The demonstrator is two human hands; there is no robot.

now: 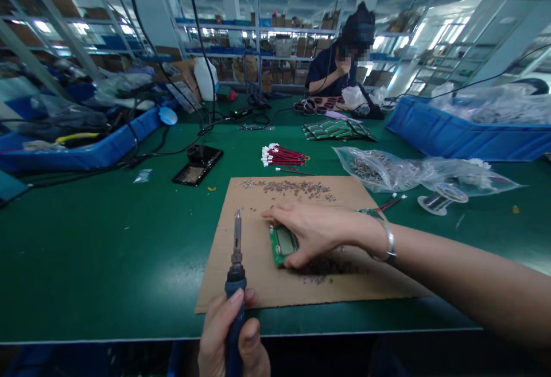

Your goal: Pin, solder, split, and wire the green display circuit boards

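My left hand (235,331) is wrapped round the blue handle of a soldering iron (236,251), whose tip points up and away from me. Over the cardboard sheet (224,251), my right hand (316,230) grips a green circuit board with a display (282,243) by its edges, fingers at the far side and thumb at the near side. The palm hides the board's right part. Small metal parts (297,187) lie scattered at the sheet's far edge, with more under and beside the right hand. Red wires with white plugs (387,202) stick out behind my right wrist.
A bundle of red wires with white connectors (284,156) lies beyond the cardboard. A soldering stand (198,164) is at left; a solder spool (443,198) and bagged parts (379,170) are at right. Blue bins (469,130) flank the bench. A person (336,61) sits opposite.
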